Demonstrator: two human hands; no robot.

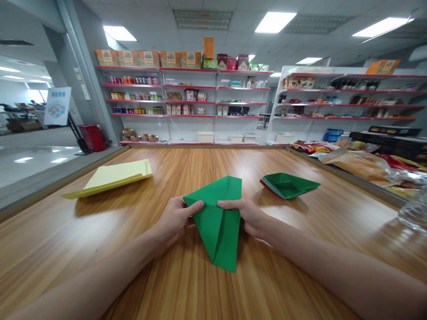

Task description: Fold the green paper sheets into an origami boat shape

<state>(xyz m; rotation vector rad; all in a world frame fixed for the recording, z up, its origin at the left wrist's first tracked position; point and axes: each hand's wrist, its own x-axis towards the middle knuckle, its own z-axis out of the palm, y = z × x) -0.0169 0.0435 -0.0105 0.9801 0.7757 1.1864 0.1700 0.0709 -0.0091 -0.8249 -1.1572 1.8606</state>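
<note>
The left forearm [100, 272] and the right forearm [328, 271] are reaching in low over the wooden table [142, 297], coming from the two near corners of the view. Between the hands, the green paper [228, 226] is showing its creases and folded flaps, with one pointed side facing left and a longer part hanging down toward the camera. The left hand [174, 219] is gripping the paper at its left side, its thumb [197, 206] pressing on top and its other fingers curling mostly out of sight beneath. The right hand [251, 217] is gripping the right side, its thumb [226, 204] lying across the upper face near the middle crease. The two thumbs are pointing toward each other without touching. Farther left on the table, the yellow paper [118, 175] is resting well apart from the left hand. Beyond the right hand, the paper stack [293, 187] is sitting with a green piece on top. A clear plastic item [420, 209] is standing near the right edge, while colorful packets [360, 167] are lying beyond it and shelves [188, 126] are holding goods in the background.
</note>
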